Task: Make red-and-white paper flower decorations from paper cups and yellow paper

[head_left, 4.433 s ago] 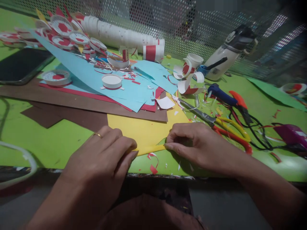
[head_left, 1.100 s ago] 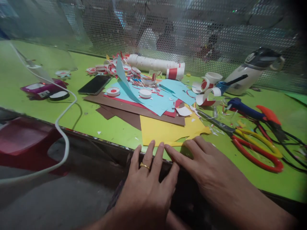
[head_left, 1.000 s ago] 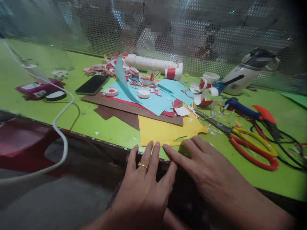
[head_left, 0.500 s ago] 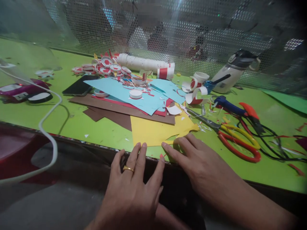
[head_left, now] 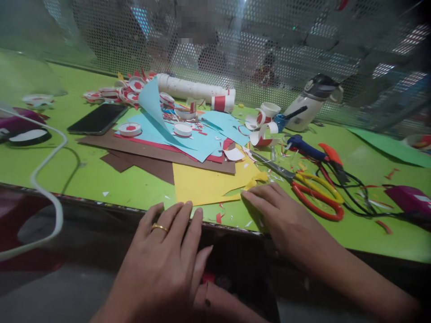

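My left hand [head_left: 168,246], with a gold ring on one finger, is stretched out at the table's front edge. Its fingertips lie near the lower border of a yellow paper sheet [head_left: 198,181]. At the sheet's right side, a partly cut strip is loose from the rest. My right hand [head_left: 279,211] has its fingertips against that strip, fingers extended and close together, thumb hidden. To the right of the paper lie large scissors [head_left: 316,193] with red and yellow handles. Brown paper [head_left: 155,154] and light blue paper [head_left: 208,146] overlap behind the yellow sheet.
White-and-red paper rings [head_left: 134,85] are heaped behind a phone [head_left: 97,119]. Behind them lies a long white roll [head_left: 195,86]. A glue gun [head_left: 313,150], its cord and a bottle [head_left: 311,103] stand right. A white cable [head_left: 47,188] hangs over the left edge.
One light blue sheet has curled up at its left end, baring a round white-and-red piece. My right fingertips have moved right along the yellow paper. My left hand has shifted left.
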The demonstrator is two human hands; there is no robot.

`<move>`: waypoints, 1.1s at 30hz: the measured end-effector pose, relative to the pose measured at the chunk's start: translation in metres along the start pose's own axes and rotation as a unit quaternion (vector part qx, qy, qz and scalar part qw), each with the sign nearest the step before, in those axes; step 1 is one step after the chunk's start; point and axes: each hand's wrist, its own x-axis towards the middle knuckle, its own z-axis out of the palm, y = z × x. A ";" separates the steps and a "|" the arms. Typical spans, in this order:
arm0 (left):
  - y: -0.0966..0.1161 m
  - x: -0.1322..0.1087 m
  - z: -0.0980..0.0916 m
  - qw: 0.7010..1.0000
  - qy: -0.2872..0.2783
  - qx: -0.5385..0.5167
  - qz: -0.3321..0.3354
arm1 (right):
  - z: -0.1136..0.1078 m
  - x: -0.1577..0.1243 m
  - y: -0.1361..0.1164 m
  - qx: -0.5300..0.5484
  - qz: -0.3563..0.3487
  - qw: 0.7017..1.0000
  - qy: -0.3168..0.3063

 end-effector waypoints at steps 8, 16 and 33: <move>0.001 0.013 0.002 0.999 -0.022 -0.002 -0.032 | -0.003 0.009 -0.027 0.026 -0.018 0.999 0.021; -0.002 0.009 0.004 1.000 -0.018 -0.001 -0.015 | 0.002 0.012 -0.027 -0.016 -0.024 0.999 -0.022; -0.014 -0.011 0.003 1.000 0.014 0.017 0.002 | 0.011 -0.006 -0.014 -0.026 0.006 0.999 0.024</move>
